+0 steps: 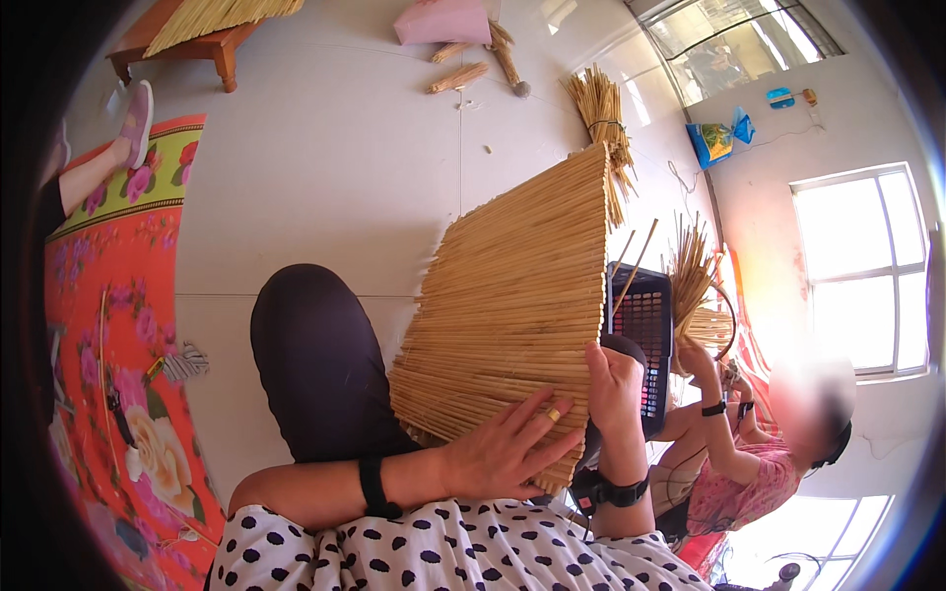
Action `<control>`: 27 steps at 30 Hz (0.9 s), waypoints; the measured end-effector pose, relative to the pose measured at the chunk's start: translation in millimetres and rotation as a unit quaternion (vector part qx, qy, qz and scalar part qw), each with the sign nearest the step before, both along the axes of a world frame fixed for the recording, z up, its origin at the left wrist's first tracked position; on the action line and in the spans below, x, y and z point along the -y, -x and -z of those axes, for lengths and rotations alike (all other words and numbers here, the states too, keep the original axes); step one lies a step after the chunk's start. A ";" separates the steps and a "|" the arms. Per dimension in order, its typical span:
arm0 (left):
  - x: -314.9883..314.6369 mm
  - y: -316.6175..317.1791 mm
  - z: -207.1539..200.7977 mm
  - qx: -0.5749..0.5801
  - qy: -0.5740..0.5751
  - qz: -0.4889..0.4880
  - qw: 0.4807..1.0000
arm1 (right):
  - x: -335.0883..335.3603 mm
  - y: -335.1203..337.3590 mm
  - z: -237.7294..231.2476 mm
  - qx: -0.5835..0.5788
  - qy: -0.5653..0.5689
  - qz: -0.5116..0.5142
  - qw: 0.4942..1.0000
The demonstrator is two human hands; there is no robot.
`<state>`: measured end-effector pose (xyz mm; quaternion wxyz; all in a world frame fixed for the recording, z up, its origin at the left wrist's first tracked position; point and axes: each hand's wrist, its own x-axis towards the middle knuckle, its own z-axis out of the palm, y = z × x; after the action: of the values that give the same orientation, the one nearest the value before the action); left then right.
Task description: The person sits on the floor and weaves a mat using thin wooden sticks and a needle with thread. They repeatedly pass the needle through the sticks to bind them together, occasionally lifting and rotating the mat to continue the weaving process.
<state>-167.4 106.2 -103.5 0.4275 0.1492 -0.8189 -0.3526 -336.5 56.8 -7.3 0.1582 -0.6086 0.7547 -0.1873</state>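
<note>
A stiff mat of pale yellow straw stalks (512, 286), laid side by side, rests across my lap and knees, sloping away from me. My left hand (507, 448), with a ring on one finger, lies on its near part with the fingers spread over the stalks. At the mat's right edge my right hand (616, 384) grips the stalk ends, thumb along the edge and the other fingers mostly hidden. Just right of the mat, a black plastic basket (645, 315) holds a few loose stalks.
On the right a co-worker in a pink top (739, 483) handles a stalk bundle (708, 325). Another bundle (598, 108) stands beyond the mat. A red floral cloth (148, 295) covers the left floor; a wooden stool (187, 44) and pink box (443, 22) are farther off.
</note>
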 end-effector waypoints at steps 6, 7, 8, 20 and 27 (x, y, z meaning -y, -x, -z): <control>-1.1 0.6 -0.5 0.001 0.006 -0.021 1.000 | 2.9 3.3 2.4 -0.024 -0.008 -0.024 0.999; -1.7 1.0 -0.5 -0.001 0.007 -0.023 1.000 | 2.8 3.2 1.5 -0.028 -0.008 -0.025 0.999; -2.2 1.3 -0.8 -0.001 0.008 -0.025 1.000 | 3.8 2.9 0.7 -0.032 -0.008 -0.026 0.999; 6.4 -40.8 -39.8 0.069 0.070 -0.074 0.992 | 18.5 -42.7 -21.3 0.006 -0.013 -0.080 0.997; 86.0 -80.7 -110.2 0.128 0.147 -0.227 0.954 | 26.4 -36.1 -4.9 -0.015 0.034 -0.146 0.989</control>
<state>-86.7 20.2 6.6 0.4048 0.3105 -0.8542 -0.1005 -300.4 30.4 -2.4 0.1522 -0.7201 0.6530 -0.1785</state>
